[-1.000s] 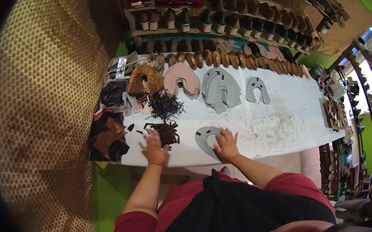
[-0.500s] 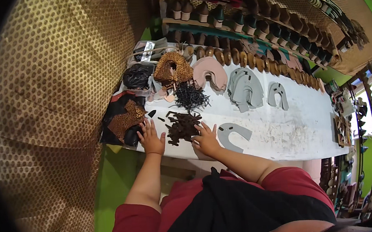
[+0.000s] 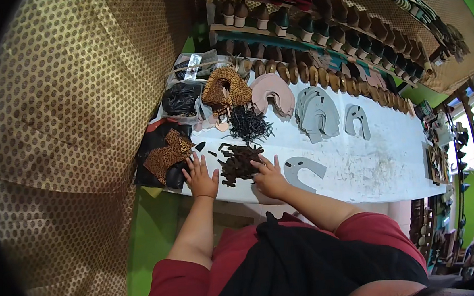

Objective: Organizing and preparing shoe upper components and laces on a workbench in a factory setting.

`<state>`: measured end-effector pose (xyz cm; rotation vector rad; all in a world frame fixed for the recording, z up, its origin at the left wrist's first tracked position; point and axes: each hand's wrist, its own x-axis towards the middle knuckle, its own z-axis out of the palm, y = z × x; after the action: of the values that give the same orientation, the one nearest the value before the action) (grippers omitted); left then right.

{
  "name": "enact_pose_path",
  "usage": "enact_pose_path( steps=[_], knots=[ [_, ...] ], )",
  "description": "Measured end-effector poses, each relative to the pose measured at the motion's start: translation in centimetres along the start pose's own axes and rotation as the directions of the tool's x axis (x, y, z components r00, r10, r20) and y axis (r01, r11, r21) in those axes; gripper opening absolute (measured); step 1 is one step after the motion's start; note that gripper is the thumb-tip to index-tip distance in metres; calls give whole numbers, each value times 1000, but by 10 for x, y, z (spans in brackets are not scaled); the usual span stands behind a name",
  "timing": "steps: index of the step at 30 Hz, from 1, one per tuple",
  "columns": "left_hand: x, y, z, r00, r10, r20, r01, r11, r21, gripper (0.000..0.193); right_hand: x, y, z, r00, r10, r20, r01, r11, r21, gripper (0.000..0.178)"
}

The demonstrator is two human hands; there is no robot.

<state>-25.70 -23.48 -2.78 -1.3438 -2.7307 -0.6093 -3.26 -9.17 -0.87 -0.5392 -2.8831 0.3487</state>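
My left hand (image 3: pixel 201 179) lies palm down at the near edge of the white table, fingers spread, holding nothing. Just beyond its fingertips are a small black piece (image 3: pixel 200 146) and a short dark strip (image 3: pixel 212 153). To its right is a loose pile of short dark brown strips (image 3: pixel 237 165). My right hand (image 3: pixel 270 179) reaches over the right edge of this pile, fingers apart; the fingertips seem to touch the strips. Beside it on the right lies a grey U-shaped piece (image 3: pixel 307 169) with small dark marks on it.
Behind the brown pile sit a heap of black strips (image 3: pixel 246 125), leopard-print pieces (image 3: pixel 225 91), pink curved pieces (image 3: pixel 273 93) and grey curved pieces (image 3: pixel 315 115). A black bag with leopard-print material (image 3: pixel 164 155) lies at left. Shoes (image 3: pixel 281 22) line shelves at the back.
The whole view has shifted slightly, so the table appears a little further right. Both hands keep nearly the same places, with the right fingers moving slightly at the pile's edge.
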Motion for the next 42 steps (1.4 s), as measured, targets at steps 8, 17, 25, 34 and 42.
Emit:
enact_pose_path(
  steps=[8,17,25,34,42],
  knots=[
    [0,-4,3,1000,2,3,-2,1000,-1,66,-49,64,-68,976,37,217,31,953,-303,16],
    [1,-2,8,1000,21,-12,-20,999,44,68,-64,80,-51,938,335,-94,-348,897,-274,19],
    [0,3,2,1000,-3,14,3,999,37,60,-89,58,-34,596,800,-70,-797,600,70,19],
    [0,3,4,1000,19,-10,-18,997,78,63,-76,63,-22,444,894,54,-873,418,251,14],
    [-4,7,-2,1000,19,-8,-18,993,117,60,-78,61,-22,478,877,51,-864,459,209,11]
  ],
)
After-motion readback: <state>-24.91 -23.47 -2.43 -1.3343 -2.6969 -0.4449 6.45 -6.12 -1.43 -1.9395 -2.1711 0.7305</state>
